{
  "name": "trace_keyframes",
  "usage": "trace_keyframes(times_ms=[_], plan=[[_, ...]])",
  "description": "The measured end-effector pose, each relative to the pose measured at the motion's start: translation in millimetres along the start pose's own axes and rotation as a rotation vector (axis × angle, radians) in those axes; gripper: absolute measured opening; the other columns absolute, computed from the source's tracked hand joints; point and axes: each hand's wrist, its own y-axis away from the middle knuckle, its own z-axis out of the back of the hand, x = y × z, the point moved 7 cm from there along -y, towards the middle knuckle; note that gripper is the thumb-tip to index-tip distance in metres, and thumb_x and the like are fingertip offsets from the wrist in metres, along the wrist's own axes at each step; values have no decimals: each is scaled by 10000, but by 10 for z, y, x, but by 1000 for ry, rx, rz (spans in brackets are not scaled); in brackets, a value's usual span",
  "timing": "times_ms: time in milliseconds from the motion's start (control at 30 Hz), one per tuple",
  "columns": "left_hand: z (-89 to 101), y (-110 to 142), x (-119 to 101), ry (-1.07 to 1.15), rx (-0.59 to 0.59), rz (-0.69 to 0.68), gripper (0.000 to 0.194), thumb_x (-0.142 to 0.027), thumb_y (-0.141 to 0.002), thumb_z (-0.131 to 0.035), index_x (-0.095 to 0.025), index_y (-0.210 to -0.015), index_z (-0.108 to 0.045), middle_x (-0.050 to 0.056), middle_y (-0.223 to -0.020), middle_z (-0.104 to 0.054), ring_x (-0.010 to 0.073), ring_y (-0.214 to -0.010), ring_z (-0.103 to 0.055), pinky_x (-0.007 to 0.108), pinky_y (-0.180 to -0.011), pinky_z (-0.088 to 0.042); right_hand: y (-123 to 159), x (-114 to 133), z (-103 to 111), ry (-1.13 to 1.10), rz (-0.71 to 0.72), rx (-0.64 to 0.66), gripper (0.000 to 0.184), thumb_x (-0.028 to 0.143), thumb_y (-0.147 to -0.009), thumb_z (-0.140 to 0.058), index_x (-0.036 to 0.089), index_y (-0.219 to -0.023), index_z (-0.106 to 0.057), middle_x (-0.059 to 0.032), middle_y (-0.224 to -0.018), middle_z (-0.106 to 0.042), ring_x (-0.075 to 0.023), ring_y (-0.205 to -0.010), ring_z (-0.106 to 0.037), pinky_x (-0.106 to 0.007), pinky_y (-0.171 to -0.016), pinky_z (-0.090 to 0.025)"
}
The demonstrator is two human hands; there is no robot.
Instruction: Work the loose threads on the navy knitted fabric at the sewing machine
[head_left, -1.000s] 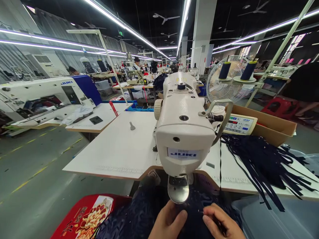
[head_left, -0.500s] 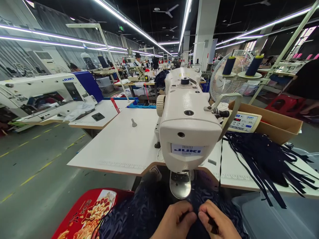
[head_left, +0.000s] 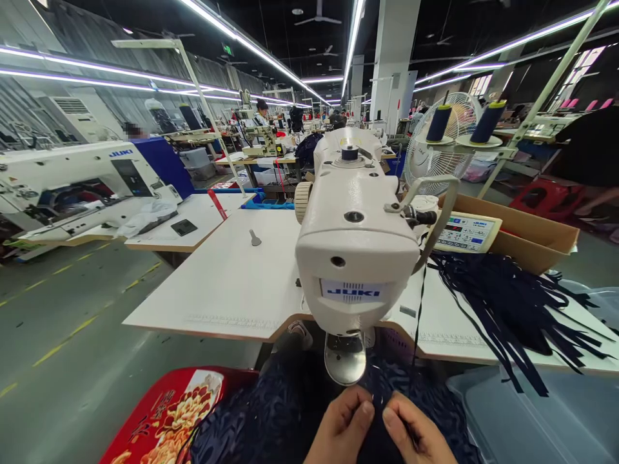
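Both hands pinch the dark navy fabric [head_left: 271, 419] just below the sewing machine [head_left: 355, 258]: left hand [head_left: 341, 428] and right hand [head_left: 418, 435] closed on it, thumbs nearly touching. The piece seems positioned at the needle, though no finished seam is visible. A pile of navy strips [head_left: 507, 309] lies unsewn on the table [head_left: 222, 290].

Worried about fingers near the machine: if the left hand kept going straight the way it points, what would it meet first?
Probably the sewing machine's metal foot end, just beyond the left hand; depth is unclear.
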Motion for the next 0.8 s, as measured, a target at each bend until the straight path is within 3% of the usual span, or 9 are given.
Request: trace_keyframes(times_ms=[133,367,533,800], plan=[[15,52,-68,-99,33,9,532,-729,-840,-467,-201,-835,-534,-108,-553,-245,82,-496,-206,243,-488,-192,-1,123,55,24,36,-20,405,539,-969,-398,235,-710,-462,45,-722,-403,-150,-670,-452,-220,-635,-403],[-20,128,-223,-86,29,75,626,-797,-772,-476,-197,-926,-575,-92,-600,-296,96,-548,-270,217,-484,-237,34,175,132,102,75,-39,347,470,-984,-407,233,-765,-532,32,-741,-463,-149,-685,-505,-211,-652,-426],[-20,103,-211,-137,38,47,686,-839,-748,-430,-191,-919,-576,-86,-593,-320,107,-559,-311,222,-503,-292,52,206,172,93,100,-33,323,450,-991,-399,243,-817,-575,27,-751,-497,-148,-676,-523,-211,-647,-439],[1,100,-181,-234,54,-10,618,-760,-848,-380,-186,-936,-593,-67,-628,-347,119,-574,-347,238,-525,-309,37,220,164,50,67,-39,330,473,-983,-404,253,-806,-575,33,-751,-476,-148,-663,-514,-217,-636,-440]])
